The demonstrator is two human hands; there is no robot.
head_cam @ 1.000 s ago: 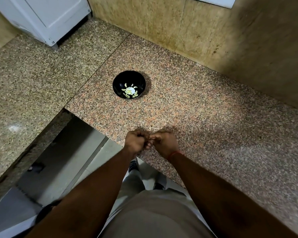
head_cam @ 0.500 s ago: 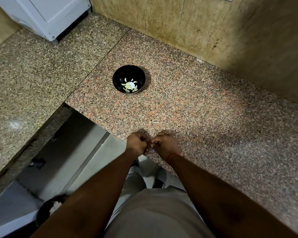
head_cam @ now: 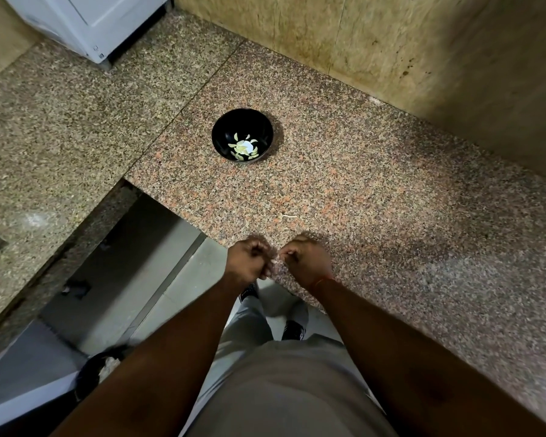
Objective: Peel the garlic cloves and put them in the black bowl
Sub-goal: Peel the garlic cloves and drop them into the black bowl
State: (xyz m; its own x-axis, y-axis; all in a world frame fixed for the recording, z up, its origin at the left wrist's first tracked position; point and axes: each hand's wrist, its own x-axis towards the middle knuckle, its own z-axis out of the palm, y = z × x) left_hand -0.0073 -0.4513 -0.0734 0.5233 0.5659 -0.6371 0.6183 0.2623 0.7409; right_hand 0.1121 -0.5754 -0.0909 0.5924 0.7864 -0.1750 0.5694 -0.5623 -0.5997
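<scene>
My left hand [head_cam: 248, 263] and right hand [head_cam: 306, 261] pinch one garlic clove [head_cam: 275, 263]: light, slippery; grip its ends.

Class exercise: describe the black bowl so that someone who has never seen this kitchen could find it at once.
Start at the speckled granite counter that runs along the tan wall. Near its left end, beyond the seam, stands the black bowl. It is the only dish on the counter: round, glossy, with pale peeled garlic cloves in its bottom.

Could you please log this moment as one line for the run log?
left hand: pinching garlic clove | right hand: pulling skin | black bowl: peeled cloves inside, apart from hands
</scene>
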